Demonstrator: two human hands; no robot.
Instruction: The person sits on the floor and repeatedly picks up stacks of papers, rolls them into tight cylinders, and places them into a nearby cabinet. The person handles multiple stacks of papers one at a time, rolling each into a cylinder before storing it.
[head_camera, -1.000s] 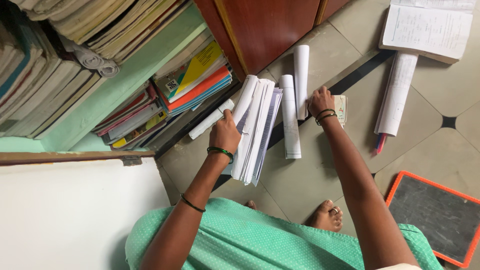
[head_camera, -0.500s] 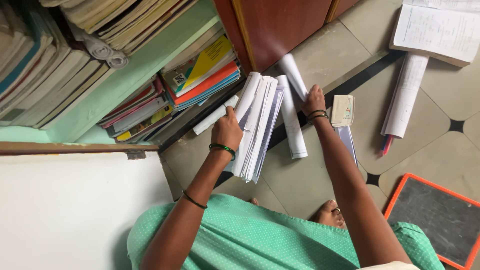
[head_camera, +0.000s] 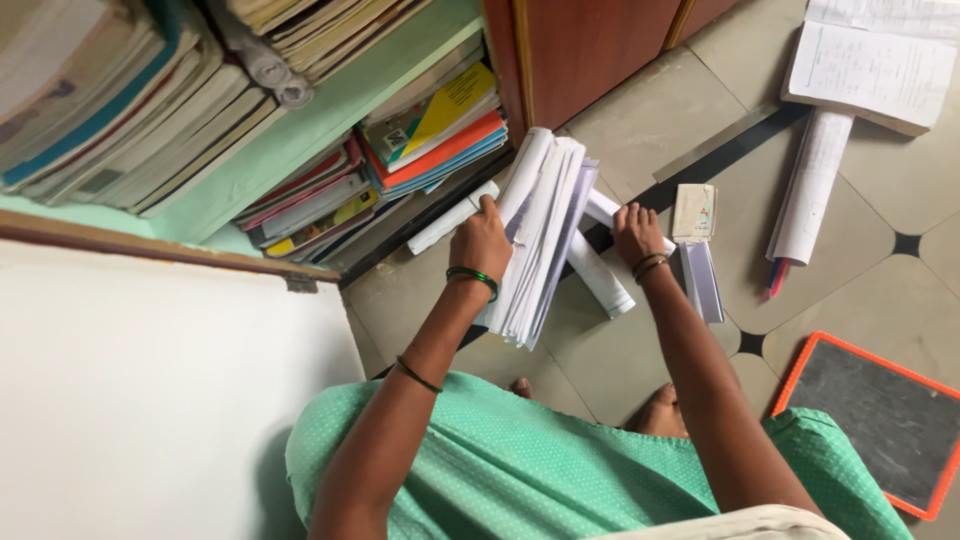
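My left hand (head_camera: 481, 242) grips a thick sheaf of white papers (head_camera: 543, 235), held on edge above the tiled floor. My right hand (head_camera: 637, 229) holds a rolled white sheet (head_camera: 605, 208) just to the right of the sheaf. Another paper roll (head_camera: 601, 276) lies on the floor below it. A third roll (head_camera: 450, 218) pokes out to the left of my left hand, near the shelf's base.
A green shelf (head_camera: 330, 115) holds stacked books and notebooks at left. A small booklet (head_camera: 693, 212) and papers (head_camera: 703, 283) lie beside my right hand. Farther right are a long paper roll (head_camera: 808, 190), an open notebook (head_camera: 870, 70) and an orange-framed slate (head_camera: 872, 420). A wooden door (head_camera: 590, 50) stands behind.
My right hand picked a rolled sheet off the floor and brought it left to the sheaf held by my left hand. The view shifted slightly.
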